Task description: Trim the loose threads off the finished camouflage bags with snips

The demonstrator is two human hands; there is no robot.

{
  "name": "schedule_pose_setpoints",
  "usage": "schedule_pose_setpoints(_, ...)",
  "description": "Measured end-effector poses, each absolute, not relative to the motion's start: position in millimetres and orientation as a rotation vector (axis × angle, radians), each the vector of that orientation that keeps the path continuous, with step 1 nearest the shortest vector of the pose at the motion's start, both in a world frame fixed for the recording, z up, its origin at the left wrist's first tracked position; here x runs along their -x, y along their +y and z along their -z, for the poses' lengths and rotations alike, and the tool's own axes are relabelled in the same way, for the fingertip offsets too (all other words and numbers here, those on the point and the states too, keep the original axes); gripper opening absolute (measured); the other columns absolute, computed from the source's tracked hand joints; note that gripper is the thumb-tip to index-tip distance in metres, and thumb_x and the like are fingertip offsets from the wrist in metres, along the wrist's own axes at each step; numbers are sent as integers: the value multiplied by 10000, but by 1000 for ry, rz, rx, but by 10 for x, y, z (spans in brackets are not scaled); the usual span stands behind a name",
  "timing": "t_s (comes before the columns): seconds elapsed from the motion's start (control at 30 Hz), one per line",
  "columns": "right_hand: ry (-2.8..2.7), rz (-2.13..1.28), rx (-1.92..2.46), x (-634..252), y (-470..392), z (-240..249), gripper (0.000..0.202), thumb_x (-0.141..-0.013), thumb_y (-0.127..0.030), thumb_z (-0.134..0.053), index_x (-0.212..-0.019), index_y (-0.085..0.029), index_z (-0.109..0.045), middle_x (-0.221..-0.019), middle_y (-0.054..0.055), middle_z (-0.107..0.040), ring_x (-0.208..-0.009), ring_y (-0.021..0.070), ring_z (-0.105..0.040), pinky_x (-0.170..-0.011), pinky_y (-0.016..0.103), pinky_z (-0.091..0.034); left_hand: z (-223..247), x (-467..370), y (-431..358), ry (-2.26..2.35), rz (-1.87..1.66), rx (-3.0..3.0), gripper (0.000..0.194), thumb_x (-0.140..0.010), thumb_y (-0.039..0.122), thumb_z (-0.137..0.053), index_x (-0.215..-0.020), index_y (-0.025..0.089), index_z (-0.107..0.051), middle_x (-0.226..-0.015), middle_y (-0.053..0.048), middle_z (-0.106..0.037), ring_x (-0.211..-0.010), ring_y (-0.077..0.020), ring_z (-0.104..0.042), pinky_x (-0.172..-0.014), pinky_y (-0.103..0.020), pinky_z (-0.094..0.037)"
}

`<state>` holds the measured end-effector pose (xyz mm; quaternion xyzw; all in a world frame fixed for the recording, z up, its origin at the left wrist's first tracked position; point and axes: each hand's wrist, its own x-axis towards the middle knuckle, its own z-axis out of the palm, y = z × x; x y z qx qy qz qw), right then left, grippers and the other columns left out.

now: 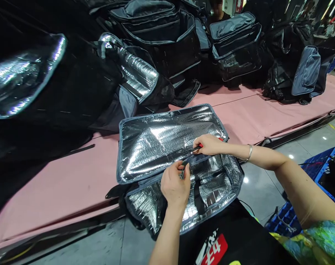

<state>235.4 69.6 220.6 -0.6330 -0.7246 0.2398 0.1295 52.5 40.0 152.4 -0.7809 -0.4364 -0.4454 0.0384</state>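
Note:
A cooler bag (173, 127) with a silver foil lining and grey-blue edging lies opened in front of me, its lid folded back. My right hand (208, 144) is closed around small scissors (195, 148) with red on the handles, and their dark blades point left along the lid's hinge edge. Just left of the tips, my left hand (176, 182) is closed in a pinch at the same edge. A small dark bit shows between its fingers, too hidden to name. Inside the bag, a black strap (198, 197) crosses the foil lining.
Black bags (162, 44) with grey linings are piled along the back of the pink-covered table (73, 184). Foil-lined bags (29, 73) crowd the left. Blue crates (316, 165) stand on the floor at right. Another person is partly visible at the back.

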Motion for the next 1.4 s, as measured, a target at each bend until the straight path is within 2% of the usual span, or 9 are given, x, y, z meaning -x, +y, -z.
schedule_pose_setpoints(0.23,-2077,-693,1877,-2308,670,-2257,128,-772,-334,-641,-816,-218,-676,-805,-2,-664,-734,148,-559,-537,222,-280,-1530,-585,424,-1468,1323,2320,171,-810,351,-594,-819,181,-614,-637,-24,-598,-633,-172,-540,-622,-284,-392)
schedule_pose_setpoints(0.43,-2152,-613,1774,-2350,620,-2205,161,-782,-318,-652,-893,-201,-649,-858,6,-653,-773,152,-557,-592,231,-310,-1536,-609,469,-1421,1285,2460,166,-851,304,-523,-751,190,-592,-640,-25,-584,-633,-168,-513,-616,-284,-359)
schedule_pose_setpoints(0.5,-2183,-435,1668,-2394,572,-2178,256,-808,-332,-633,-1001,-167,-602,-923,34,-636,-822,161,-546,-636,245,-325,-1534,-590,470,-1414,1296,2493,157,-855,293,-514,-765,189,-587,-643,-22,-577,-641,-165,-507,-624,-281,-361)
schedule_pose_setpoints(0.57,-2234,-182,1561,-2451,518,-2156,260,-856,-315,-577,-1047,-139,-565,-971,65,-612,-858,170,-522,-676,263,-326,-1532,-574,466,-1416,1315,2499,144,-856,281,-508,-778,187,-585,-640,-20,-569,-656,-167,-508,-634,-281,-367)
schedule_pose_setpoints(0.67,-2394,135,1418,-2537,453,-2135,175,-925,-259,-449,-946,-153,-587,-913,67,-600,-821,172,-483,-673,288,-295,-1534,-567,461,-1397,1326,2520,124,-854,259,-505,-789,183,-579,-652,-24,-570,-669,-169,-511,-651,-284,-378)
schedule_pose_setpoints(0.83,-2571,398,1234,-2576,432,-2106,314,-965,-160,-287,-889,-194,-590,-823,34,-592,-736,156,-443,-614,310,-226,-1542,-569,463,-1416,1307,2534,112,-851,243,-496,-791,189,-573,-664,-23,-570,-670,-170,-512,-663,-289,-386)
schedule_pose_setpoints(1.1,-2592,412,1183,-2470,462,-2108,341,-959,-121,-274,-845,-194,-587,-784,22,-586,-711,151,-427,-597,314,-205,-1517,-569,485,-1446,1324,2520,110,-847,239,-495,-795,183,-574,-672,-32,-579,-677,-178,-518,-655,-302,-388)
schedule_pose_setpoints(1.3,-2455,336,1249,-2515,409,-2000,214,-932,-209,-402,-879,-173,-606,-803,40,-596,-746,164,-452,-620,304,-243,-1602,-548,373,-1393,1471,2573,114,-845,243,-515,-769,178,-569,-694,-34,-600,-679,-164,-521,-671,-303,-407)
schedule_pose_setpoints(1.4,-2397,314,1250,-2541,390,-1948,212,-934,-246,-422,-879,-164,-609,-793,42,-599,-736,162,-463,-628,296,-276,-1721,-483,292,-1233,1377,2939,195,-870,248,-462,-752,190,-606,-693,-33,-622,-690,-158,-552,-666,-299,-423)
